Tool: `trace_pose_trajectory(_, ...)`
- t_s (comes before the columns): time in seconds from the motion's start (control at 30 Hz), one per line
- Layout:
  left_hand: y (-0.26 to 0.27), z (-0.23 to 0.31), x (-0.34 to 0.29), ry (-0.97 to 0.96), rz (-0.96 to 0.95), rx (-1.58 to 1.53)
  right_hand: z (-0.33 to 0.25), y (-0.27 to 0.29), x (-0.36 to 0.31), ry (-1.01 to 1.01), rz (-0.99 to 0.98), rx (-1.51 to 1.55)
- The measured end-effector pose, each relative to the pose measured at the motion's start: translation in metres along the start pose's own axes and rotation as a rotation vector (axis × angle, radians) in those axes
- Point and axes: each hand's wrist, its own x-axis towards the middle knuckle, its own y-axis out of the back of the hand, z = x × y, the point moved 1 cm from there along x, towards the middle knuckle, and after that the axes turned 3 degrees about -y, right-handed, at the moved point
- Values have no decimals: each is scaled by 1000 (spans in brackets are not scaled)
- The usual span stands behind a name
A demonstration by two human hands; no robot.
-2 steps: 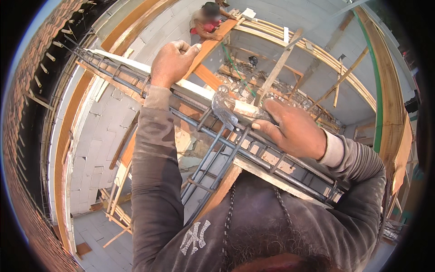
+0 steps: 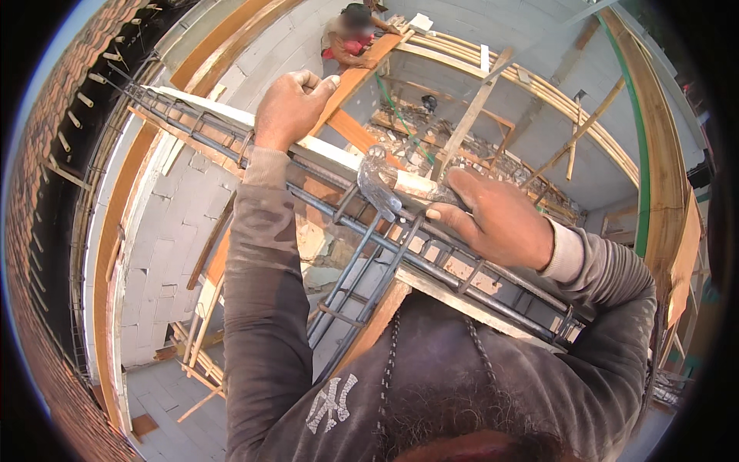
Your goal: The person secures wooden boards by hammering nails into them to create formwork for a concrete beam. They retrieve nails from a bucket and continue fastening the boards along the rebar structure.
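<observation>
My right hand is wrapped round the wooden handle of a claw hammer. The metal head lies over a cage of steel reinforcing bars in front of my chest. To the left, my left hand is raised with its fingers curled in and the thumb against them, above the pale edge of a formwork board. Whatever those fingers hold, if anything, is hidden. A second bundle of bars meets the cage below the hammer head and runs down toward my left side.
Past my left hand, another person leans at the far end of an orange plank. Bamboo poles and a timber prop stand beyond the cage, above rubble. Roof tiles edge the left; a thick timber rises at right.
</observation>
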Motion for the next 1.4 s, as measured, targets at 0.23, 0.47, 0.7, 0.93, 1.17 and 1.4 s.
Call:
trace_pose_trajectory(0.23, 1, 1, 0, -15, 6, 3, -2, 1, 0, -25, -25, 1)
trace_pose_trajectory(0.47, -2, -1, -1, -74, 46, -3, -1, 2, 0, -31, -45, -7)
trace_pose_trajectory(0.7, -1, -2, -1, -76, 31, 30, -1, 1, 1, -34, -52, -12)
trace_pose_trajectory(0.93, -2, 3, -1, -95, 44, 13, 1, 1, -1, -31, -35, -1)
trace_pose_trajectory(1.17, -3, -2, -1, -72, 63, -64, -5, 1, 5, -20, -34, -58)
trace_pose_trajectory(1.4, 9, 3, -8, -33, 120, -62, -11, -2, 0, 74, 71, 0)
